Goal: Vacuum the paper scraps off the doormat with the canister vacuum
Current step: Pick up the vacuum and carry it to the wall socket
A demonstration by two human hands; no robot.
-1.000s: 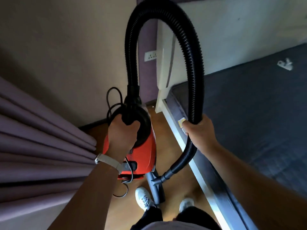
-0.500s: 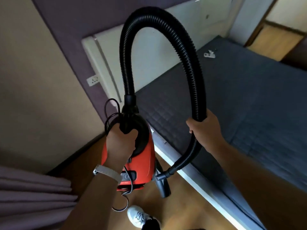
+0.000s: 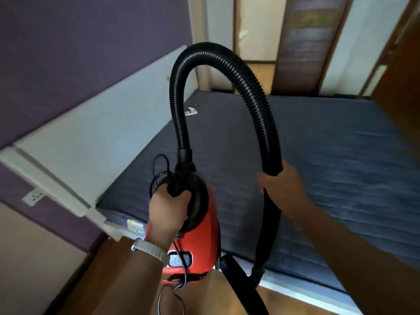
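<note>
A red canister vacuum (image 3: 202,242) hangs in the air in front of me, carried by its black top handle. My left hand (image 3: 169,209) is shut on that handle, a metal watch band on its wrist. A ribbed black hose (image 3: 225,64) arches up from the canister and comes down on the right, where my right hand (image 3: 280,185) grips it. Below that hand the hose runs down to a black floor nozzle (image 3: 241,283). The power cord (image 3: 159,169) loops loosely by the handle and dangles under the canister. No doormat or paper scraps are in view.
A bed with a dark grey quilted mattress (image 3: 341,167) fills the right side, a small white object (image 3: 189,112) lying on it. A white headboard (image 3: 91,144) leans on the purple wall with a socket (image 3: 34,196) beside it. Wooden floor (image 3: 109,269) lies below; doors (image 3: 311,42) stand beyond the bed.
My view has swung right and up, away from the curtains toward the bed and doors. Both hands keep their grips, and the vacuum has lifted and moved with me.
</note>
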